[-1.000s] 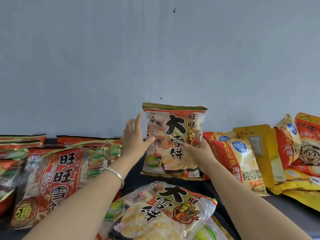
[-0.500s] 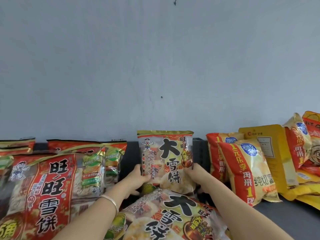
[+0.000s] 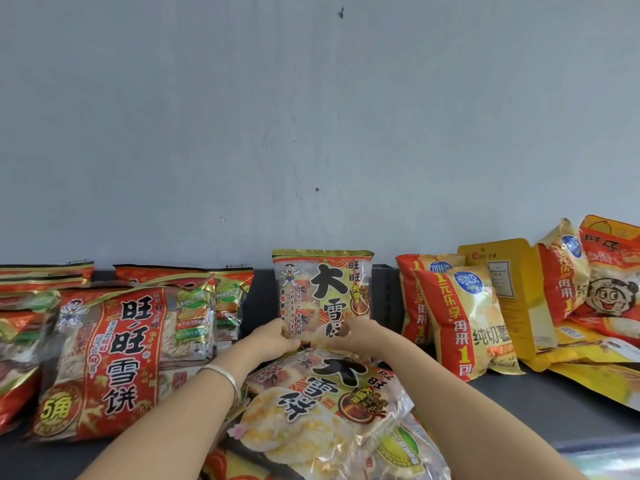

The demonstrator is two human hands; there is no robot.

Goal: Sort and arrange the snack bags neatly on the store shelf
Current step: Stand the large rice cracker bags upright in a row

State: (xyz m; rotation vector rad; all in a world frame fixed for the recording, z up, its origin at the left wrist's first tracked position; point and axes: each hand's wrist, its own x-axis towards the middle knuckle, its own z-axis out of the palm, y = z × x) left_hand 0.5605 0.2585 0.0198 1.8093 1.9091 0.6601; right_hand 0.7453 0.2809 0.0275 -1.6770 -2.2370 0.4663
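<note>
A clear and gold rice-cracker bag [image 3: 322,289] with big black characters stands upright at the back of the dark shelf [image 3: 540,407], against the grey wall. My left hand [image 3: 273,339] grips its lower left edge and my right hand [image 3: 356,336] grips its lower right edge. A second bag of the same kind [image 3: 325,410] lies flat in front, under my wrists. To the left stands a large red rice-cracker bag [image 3: 107,358]. On the right lean red and yellow chip bags [image 3: 464,323].
More red bags [image 3: 20,306] pile up at the far left. A yellow pouch [image 3: 509,289] and a red cartoon-face bag [image 3: 613,289] lean at the far right. Another green-marked bag [image 3: 401,452] lies at the bottom edge.
Both hands brought the held bag down from mid-air and back toward the wall. The left hand went from touching its side to gripping its lower edge.
</note>
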